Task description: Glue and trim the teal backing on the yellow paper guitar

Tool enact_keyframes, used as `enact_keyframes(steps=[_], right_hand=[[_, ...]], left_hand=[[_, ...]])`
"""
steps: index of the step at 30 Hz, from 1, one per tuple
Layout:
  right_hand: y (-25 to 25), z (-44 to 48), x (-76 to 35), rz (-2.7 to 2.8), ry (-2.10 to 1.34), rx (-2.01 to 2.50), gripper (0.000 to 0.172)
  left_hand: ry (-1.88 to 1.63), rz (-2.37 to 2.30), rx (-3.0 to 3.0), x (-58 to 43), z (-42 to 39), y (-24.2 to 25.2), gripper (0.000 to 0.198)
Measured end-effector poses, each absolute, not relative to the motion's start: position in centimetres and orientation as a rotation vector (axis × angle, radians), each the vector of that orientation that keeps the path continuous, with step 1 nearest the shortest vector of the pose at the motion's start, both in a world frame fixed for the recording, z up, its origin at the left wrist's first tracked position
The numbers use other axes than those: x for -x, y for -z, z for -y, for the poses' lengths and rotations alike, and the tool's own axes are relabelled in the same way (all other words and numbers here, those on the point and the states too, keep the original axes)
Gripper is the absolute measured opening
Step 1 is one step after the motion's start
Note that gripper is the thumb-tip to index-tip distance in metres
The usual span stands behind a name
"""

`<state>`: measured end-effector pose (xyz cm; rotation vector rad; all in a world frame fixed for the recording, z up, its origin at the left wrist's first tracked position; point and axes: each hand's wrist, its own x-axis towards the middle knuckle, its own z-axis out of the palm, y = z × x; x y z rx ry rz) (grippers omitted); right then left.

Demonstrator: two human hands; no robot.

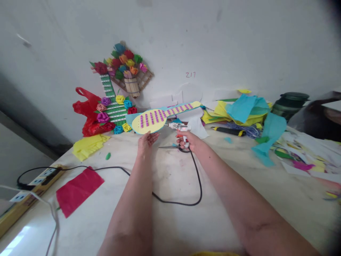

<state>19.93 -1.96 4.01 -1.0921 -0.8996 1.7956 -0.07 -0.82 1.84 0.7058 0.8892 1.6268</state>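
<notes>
Bare forearms (130,202) nearest us, hands apart: right hand (188,139) wrapped round a white glue gun (176,126), its markings unreadable; left hand (148,140) at the lower edge of a yellow guitar-shaped cutout (136,125) beyond both hands, pinching or not, can't tell. Scissors (168,147) lie by the right hand, black cord (199,185) looping nearer. Red "217" (190,75) marks the wall (213,46) ahead.

The right hand (187,140) hides part of the white glue gun (179,126).
</notes>
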Motion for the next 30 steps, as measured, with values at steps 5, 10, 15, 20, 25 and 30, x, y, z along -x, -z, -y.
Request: enact_keyframes(steps=[5,10,15,20,25,30], right_hand=[[-4.57,2.40,-20.23,0.924,-1.816,0.976,0.021],[-4.68,2.34,-20.50,0.876,-1.780,0.944,0.023],[-4.43,2.11,-20.54,0.875,-1.743,0.935,0.023],[-4.24,1.99,-20.36,0.906,-1.735,0.941,0.023],[-4.03,1.89,-20.14,0.906,-1.712,0.968,0.023],[-3.80,1.74,-20.03,0.924,-1.683,0.989,0.025]], left_hand=[[-1.646,-0.879,-0.646,0.41,0.83,-1.73,0.011],[-1.629,-0.882,-0.622,0.38,0.91,-1.79,0.012],[-1.614,-0.887,-0.586,0.41,0.80,-1.78,0.012],[-1.593,-0.887,-0.600,0.45,0.77,-1.73,0.012],[-1.595,-0.893,-0.601,0.45,0.79,-1.69,0.012],[-1.574,-0.888,-0.613,0.45,0.79,-1.73,0.012]])
